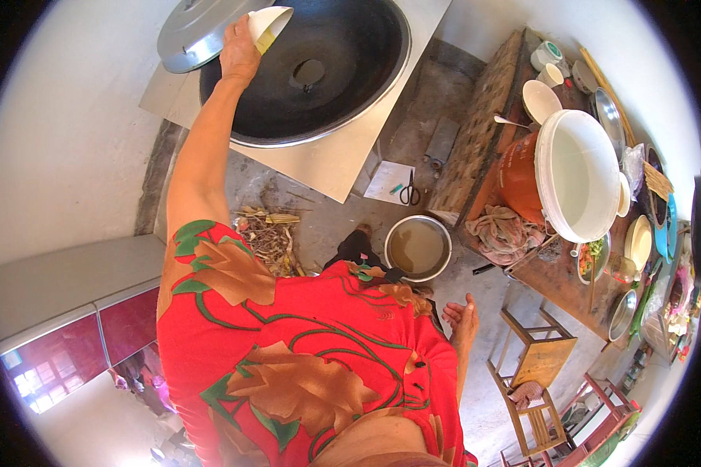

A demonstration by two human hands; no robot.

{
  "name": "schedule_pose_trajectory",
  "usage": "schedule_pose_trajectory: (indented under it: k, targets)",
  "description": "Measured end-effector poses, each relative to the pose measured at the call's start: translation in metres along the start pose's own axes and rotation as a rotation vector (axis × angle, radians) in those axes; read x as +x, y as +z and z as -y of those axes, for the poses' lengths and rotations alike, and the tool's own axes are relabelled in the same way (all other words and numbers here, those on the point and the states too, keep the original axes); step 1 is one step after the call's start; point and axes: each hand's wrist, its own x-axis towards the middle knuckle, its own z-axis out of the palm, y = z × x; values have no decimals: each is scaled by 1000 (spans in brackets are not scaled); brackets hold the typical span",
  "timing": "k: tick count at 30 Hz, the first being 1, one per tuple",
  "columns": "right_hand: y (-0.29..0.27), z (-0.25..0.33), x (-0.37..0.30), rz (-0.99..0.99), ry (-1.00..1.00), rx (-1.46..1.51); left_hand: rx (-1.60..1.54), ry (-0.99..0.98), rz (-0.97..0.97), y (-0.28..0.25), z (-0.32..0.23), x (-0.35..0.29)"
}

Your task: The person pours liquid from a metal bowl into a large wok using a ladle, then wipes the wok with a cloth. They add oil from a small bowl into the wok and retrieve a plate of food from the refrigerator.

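Note:
My left hand [240,53] is closed around a small white bowl [266,23], held tilted over the left rim of a big black wok [335,86]. Something yellow shows inside the bowl; what it is I cannot make out. At the bottom of the wok is a small puddle or patch [308,73]. Beside the wok, a grey metal lid [199,35] lies partly behind the bowl. My right hand [463,317] hangs low at my side with its fingers apart, holding nothing, near a wooden chair [541,362].
A metal basin [418,249] of murky water stands on the floor, near scissors [410,189] on white paper. Kindling [269,233] lies below the stove top [319,167]. On the right, a wooden table [557,280] carries an orange bucket [522,175], bowls and a crumpled cloth [506,233].

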Motion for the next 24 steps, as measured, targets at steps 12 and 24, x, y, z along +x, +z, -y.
schedule_pose_trajectory:
  k: [12,24]
  targets:
    - [3,3,1,20,8,-14,-68,-187,-32,-4,10,-2]
    - [4,5,2,30,-3,9,-95,-211,-29,-4,10,-6]
